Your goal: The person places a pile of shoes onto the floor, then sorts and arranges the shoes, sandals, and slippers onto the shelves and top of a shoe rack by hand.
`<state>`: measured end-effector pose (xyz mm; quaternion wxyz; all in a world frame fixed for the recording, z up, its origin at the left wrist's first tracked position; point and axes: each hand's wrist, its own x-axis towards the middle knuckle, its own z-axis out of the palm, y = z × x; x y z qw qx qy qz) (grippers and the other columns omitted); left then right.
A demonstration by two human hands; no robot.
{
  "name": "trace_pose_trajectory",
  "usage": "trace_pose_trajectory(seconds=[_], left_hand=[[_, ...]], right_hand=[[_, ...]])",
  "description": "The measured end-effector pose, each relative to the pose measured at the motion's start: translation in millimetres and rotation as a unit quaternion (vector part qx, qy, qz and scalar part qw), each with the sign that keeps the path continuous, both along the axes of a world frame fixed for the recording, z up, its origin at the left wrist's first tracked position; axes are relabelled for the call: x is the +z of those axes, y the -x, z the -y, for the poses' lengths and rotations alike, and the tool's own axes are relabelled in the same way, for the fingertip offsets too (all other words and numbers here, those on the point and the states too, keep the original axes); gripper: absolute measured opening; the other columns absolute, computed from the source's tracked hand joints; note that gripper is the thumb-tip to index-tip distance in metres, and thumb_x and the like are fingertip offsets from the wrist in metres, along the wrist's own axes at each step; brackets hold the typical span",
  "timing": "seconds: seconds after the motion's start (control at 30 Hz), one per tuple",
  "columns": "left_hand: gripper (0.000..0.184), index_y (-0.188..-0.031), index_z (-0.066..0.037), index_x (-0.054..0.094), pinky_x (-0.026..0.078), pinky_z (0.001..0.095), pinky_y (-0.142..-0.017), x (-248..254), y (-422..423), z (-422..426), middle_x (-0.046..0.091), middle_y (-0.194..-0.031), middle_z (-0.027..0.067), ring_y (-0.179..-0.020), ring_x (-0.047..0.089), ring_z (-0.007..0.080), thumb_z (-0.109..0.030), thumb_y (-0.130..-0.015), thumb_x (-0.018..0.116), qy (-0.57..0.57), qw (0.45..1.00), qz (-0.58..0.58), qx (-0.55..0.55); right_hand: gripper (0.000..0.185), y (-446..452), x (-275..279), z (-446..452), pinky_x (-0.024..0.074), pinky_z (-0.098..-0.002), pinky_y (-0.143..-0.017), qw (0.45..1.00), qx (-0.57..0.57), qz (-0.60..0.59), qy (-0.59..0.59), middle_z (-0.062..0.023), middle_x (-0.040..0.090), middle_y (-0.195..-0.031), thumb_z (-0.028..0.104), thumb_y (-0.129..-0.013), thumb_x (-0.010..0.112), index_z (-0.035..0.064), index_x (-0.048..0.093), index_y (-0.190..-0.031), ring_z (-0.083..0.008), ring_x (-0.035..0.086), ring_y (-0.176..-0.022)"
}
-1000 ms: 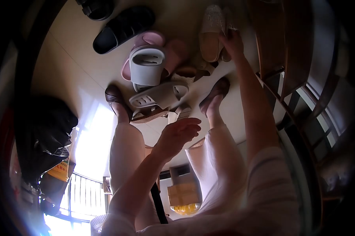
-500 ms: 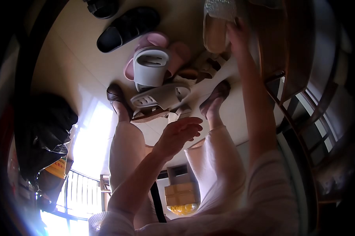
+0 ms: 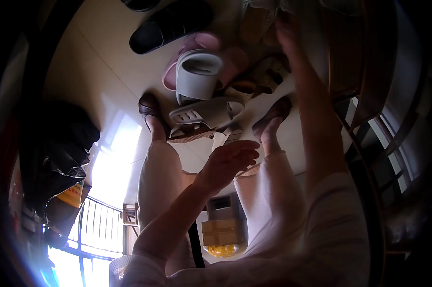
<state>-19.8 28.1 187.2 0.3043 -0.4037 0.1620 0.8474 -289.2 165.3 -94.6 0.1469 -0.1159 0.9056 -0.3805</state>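
Observation:
My right hand reaches far forward at the top, closed on the edge of a tan-soled slipper with a glittery clear strap; shadow hides part of the grip. My left hand hovers in front of my knees, holding nothing, its fingers loosely bent and a little apart. Beneath it and just beyond lie a grey slide slipper and a brown-soled sandal. A white slide slipper leans on pink slippers. Strappy beige sandals lie right of them.
Black sandals lie at the top left. My feet in brown shoes stand either side of the pile. A wooden cabinet rises at the right. A black plastic bag hangs at the left; a cardboard box sits behind me.
The view has shifted, so the floor items appear further right and higher. My right hand and its slipper have moved further up, into shadow. The left hand keeps its loose pose.

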Motion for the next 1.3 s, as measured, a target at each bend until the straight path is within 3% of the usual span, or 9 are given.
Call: trace_pose_trajectory(seconds=[0.07,0.2,0.47,0.53,0.67,0.87,1.03,1.17,1.3], left_hand=[[0.032,-0.116,-0.005,0.052,0.042,0.0273,-0.077,0,-1,0,0.060,-0.096,0.0043,-0.090,0.055,0.0123,-0.018,-0.087,0.054,-0.006,1.000,-0.001,0.012],[0.031,-0.117,-0.005,0.052,0.042,0.0270,-0.077,2,1,4,0.060,-0.096,0.0044,-0.090,0.055,0.0122,-0.018,-0.088,0.053,0.005,1.000,-0.006,-0.005],[0.037,-0.118,-0.002,0.049,0.045,0.0288,-0.076,0,-1,5,0.060,-0.102,0.0082,-0.092,0.057,0.0166,-0.018,-0.085,0.055,-0.002,1.000,-0.011,0.010],[0.035,-0.118,-0.003,0.049,0.046,0.0286,-0.076,-3,-1,6,0.060,-0.103,0.0080,-0.091,0.058,0.0163,-0.018,-0.086,0.052,0.016,0.999,-0.047,-0.014],[0.032,-0.115,-0.005,0.053,0.045,0.0266,-0.074,2,12,8,0.062,-0.098,0.0065,-0.086,0.058,0.0139,-0.015,-0.085,0.055,0.007,0.999,-0.010,-0.032],[0.030,-0.114,-0.004,0.053,0.047,0.0294,-0.074,-2,9,1,0.062,-0.098,0.0090,-0.087,0.060,0.0165,-0.017,-0.086,0.052,0.019,0.999,-0.025,-0.037],[0.030,-0.114,-0.005,0.053,0.047,0.0280,-0.072,-1,9,-3,0.062,-0.097,0.0082,-0.086,0.060,0.0157,-0.017,-0.087,0.052,0.013,0.999,-0.018,-0.046],[0.033,-0.113,-0.006,0.055,0.045,0.0264,-0.073,0,7,-5,0.062,-0.096,0.0060,-0.085,0.059,0.0135,-0.021,-0.084,0.058,0.008,0.999,0.000,-0.039],[0.033,-0.114,-0.006,0.054,0.044,0.0263,-0.073,-1,5,-12,0.062,-0.096,0.0056,-0.086,0.058,0.0133,-0.021,-0.084,0.057,-0.001,0.999,0.002,-0.046]], right_hand=[[0.036,-3,-20,4,0.0476,-0.0325,-0.064,0.986,0.069,-0.147,-0.032,-0.0050,0.061,-0.091,0.024,-0.078,0.062,0.0075,0.052,-0.109,-0.0186,0.059,-0.074],[0.030,-15,32,42,0.0475,-0.0360,-0.067,0.970,0.005,0.101,-0.220,-0.0165,0.060,-0.080,0.023,-0.070,0.065,0.0014,0.055,-0.089,-0.0324,0.058,-0.076],[0.021,-19,28,22,0.0452,-0.0439,-0.057,0.990,-0.028,-0.051,-0.126,-0.0206,0.058,-0.067,0.022,-0.078,0.055,0.0023,0.056,-0.074,-0.0382,0.057,-0.065],[0.023,-35,52,-12,0.0472,-0.0401,-0.058,0.971,0.100,-0.142,-0.163,-0.0147,0.058,-0.063,0.023,-0.073,0.059,0.0013,0.056,-0.079,-0.0362,0.057,-0.061],[0.025,-74,190,-32,0.0466,-0.0418,-0.058,0.985,-0.047,0.013,-0.163,-0.0166,0.058,-0.066,0.026,-0.074,0.057,0.0016,0.055,-0.077,-0.0353,0.056,-0.061],[0.021,-97,307,-132,0.0414,-0.0198,-0.047,0.943,-0.279,0.170,0.055,0.0004,0.054,-0.074,0.005,-0.079,0.054,0.0057,0.053,-0.100,-0.0050,0.050,-0.060],[0.027,-50,276,-286,0.0483,-0.0296,-0.049,0.965,-0.204,-0.033,-0.162,-0.0027,0.057,-0.085,0.007,-0.070,0.059,0.0071,0.054,-0.096,-0.0141,0.057,-0.069],[0.034,4,227,-427,0.0504,-0.0369,-0.066,0.805,0.053,-0.223,-0.547,-0.0089,0.060,-0.094,0.017,-0.067,0.064,0.0068,0.058,-0.100,-0.0249,0.060,-0.082],[0.042,16,230,-393,0.0489,-0.0358,-0.079,0.938,-0.272,-0.042,-0.213,-0.0127,0.057,-0.108,0.023,-0.070,0.062,0.0071,0.056,-0.109,-0.0282,0.057,-0.096]])
